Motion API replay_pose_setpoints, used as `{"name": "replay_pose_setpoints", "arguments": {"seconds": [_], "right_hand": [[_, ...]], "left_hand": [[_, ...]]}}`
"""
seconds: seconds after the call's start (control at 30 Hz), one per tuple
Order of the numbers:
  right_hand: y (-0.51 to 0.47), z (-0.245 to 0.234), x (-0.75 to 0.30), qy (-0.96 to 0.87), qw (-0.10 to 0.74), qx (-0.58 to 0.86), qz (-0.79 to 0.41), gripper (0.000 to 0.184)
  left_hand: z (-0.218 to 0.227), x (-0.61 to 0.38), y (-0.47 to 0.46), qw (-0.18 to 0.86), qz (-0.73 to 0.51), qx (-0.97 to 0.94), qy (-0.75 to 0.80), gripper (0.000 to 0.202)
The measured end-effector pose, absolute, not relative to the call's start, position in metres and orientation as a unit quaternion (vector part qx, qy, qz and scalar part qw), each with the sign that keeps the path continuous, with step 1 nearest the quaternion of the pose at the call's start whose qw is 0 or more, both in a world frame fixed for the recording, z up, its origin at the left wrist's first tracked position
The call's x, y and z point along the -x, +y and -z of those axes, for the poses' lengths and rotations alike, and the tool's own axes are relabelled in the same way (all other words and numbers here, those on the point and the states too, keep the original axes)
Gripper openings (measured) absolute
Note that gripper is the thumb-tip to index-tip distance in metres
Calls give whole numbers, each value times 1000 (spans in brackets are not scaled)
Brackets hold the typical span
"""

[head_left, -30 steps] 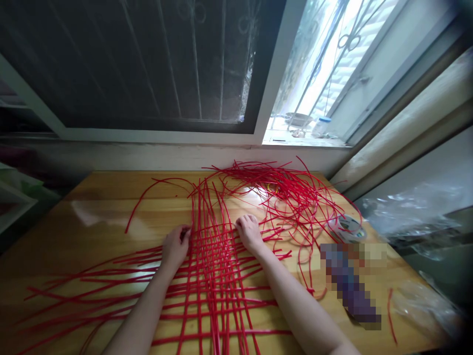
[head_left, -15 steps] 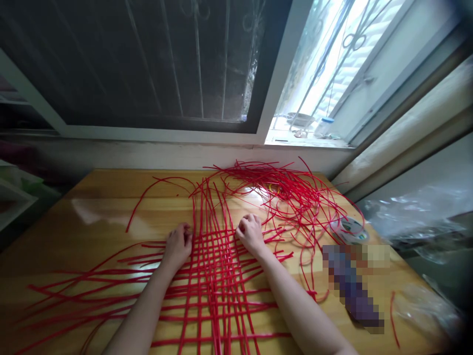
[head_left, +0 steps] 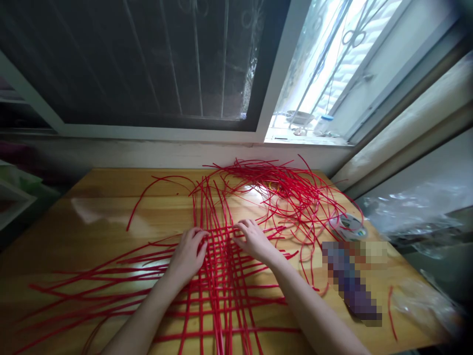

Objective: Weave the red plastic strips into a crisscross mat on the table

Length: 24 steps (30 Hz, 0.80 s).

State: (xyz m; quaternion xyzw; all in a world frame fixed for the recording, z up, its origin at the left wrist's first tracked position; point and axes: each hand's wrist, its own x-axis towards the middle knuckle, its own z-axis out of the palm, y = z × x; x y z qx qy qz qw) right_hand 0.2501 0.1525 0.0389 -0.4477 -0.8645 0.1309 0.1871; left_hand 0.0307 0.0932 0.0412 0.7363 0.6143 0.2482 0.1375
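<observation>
A flat weave of red cords (head_left: 218, 276) lies on the wooden table (head_left: 103, 217), crossing lengthwise and sideways. My left hand (head_left: 188, 256) rests on the weave's far left part, fingers curled onto the strands. My right hand (head_left: 254, 239) lies at the far right part, fingers stretched leftward over the top cross cords. Whether either hand pinches a single cord is hard to tell. Loose ends fan out to the left.
A tangled pile of loose red cords (head_left: 291, 192) lies at the table's far right. A tape roll (head_left: 349, 226) and a blurred-out object (head_left: 351, 281) lie right of my arm. Crumpled clear plastic (head_left: 424, 301) sits at the right edge. A window sill runs behind.
Both hands have moved inward toward the weave's centre. My left hand slid right onto the strands, and my right hand's fingers uncurled and reached left.
</observation>
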Motion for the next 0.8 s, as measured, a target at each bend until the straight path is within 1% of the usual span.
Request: {"name": "replay_pose_setpoints", "arguments": {"seconds": [0.1, 0.2, 0.3, 0.4, 0.5, 0.63, 0.8], "right_hand": [[135, -55, -258, -895, 169, 389, -136, 43], [121, -57, -270, -921, 146, 325, -156, 58], [112, -46, -279, -932, 110, 301, -170, 62], [105, -31, -282, -932, 86, 306, -172, 67], [100, -18, -280, -930, 88, 323, -152, 73], [98, -7, -277, -931, 93, 332, -119, 73], [99, -5, -277, -927, 89, 346, -117, 71]], "left_hand": [[-49, -11, 68, 205, -189, -761, 586, 38], [-48, 13, 40, 252, -108, -793, 544, 66], [-40, 21, 20, 261, -59, -795, 544, 82], [-33, 15, 15, 242, -67, -795, 552, 88], [-27, 6, 18, 224, -87, -794, 559, 90], [-21, 2, 24, 219, -88, -798, 554, 90], [-24, 1, 31, 225, -74, -798, 554, 89]]}}
